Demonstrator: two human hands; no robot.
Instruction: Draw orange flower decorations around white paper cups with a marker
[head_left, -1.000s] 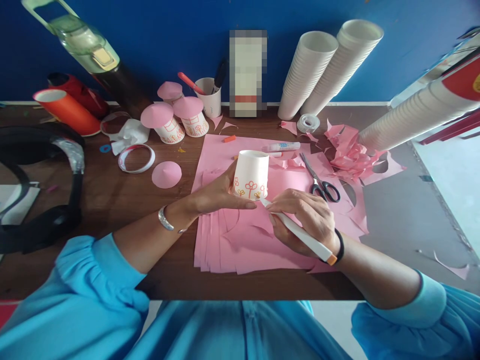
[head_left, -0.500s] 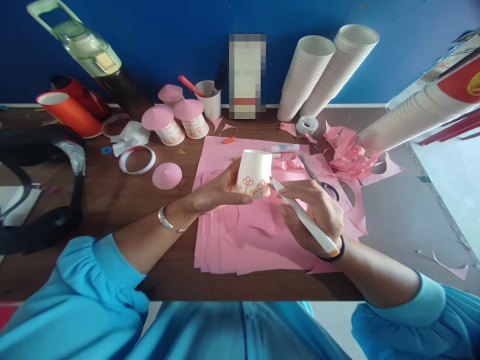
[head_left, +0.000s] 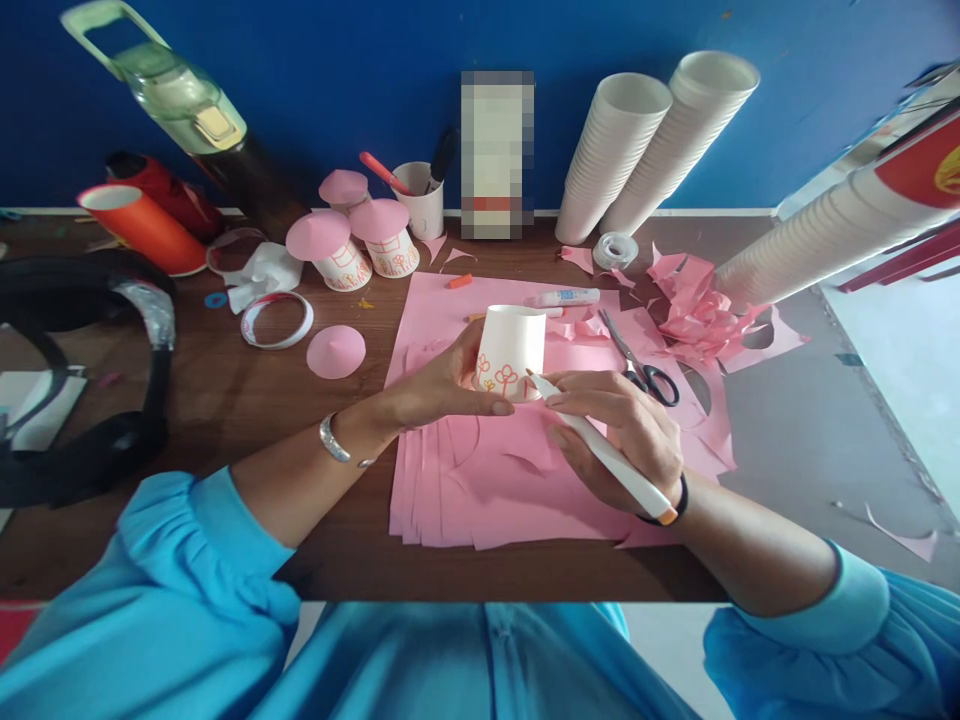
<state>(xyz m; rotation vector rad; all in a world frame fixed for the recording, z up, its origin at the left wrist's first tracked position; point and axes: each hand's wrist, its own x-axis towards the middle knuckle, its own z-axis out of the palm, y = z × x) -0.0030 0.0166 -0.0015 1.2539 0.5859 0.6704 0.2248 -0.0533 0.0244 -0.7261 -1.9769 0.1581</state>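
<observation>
Head view: one white paper cup (head_left: 516, 338), inverted, held above the pink sheets (head_left: 517, 510) by the left hand (head_left: 454, 385), fingers wrapped round its left side, thumb along the lower edge. One white marker (head_left: 619, 465), orange-ended, pinched in the right hand (head_left: 637, 425). Change against half a second ago: cup turned, drawn flowers (head_left: 506, 376) shifted left, marker tip now at the lower right front; presumably a fresh stretch is being decorated. Cup axis near upright, narrow end up; marker axis slanting, tip pointing forward and left.
</observation>
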